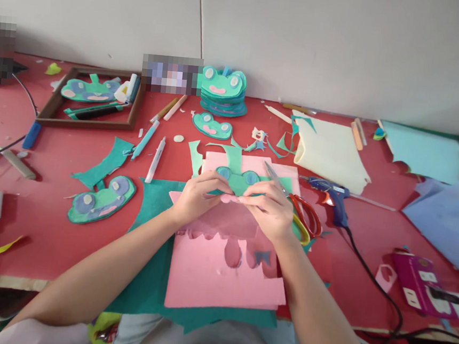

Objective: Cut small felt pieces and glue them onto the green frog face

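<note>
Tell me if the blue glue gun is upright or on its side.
Lying on its side: the glue gun has its body and handle stretched along the red table.

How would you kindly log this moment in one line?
left hand: on pink piece | right hand: same piece | just beyond: green frog | beside right hand: scissors

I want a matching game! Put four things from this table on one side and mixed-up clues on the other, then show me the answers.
Things
1. small pink piece
2. glue gun
3. scissors
4. brown frame

Clues
A. red and yellow handles
B. frog face inside
C. at the fingertips of left hand and right hand
D. blue body

Pairs: 1-C, 2-D, 3-A, 4-B
</note>
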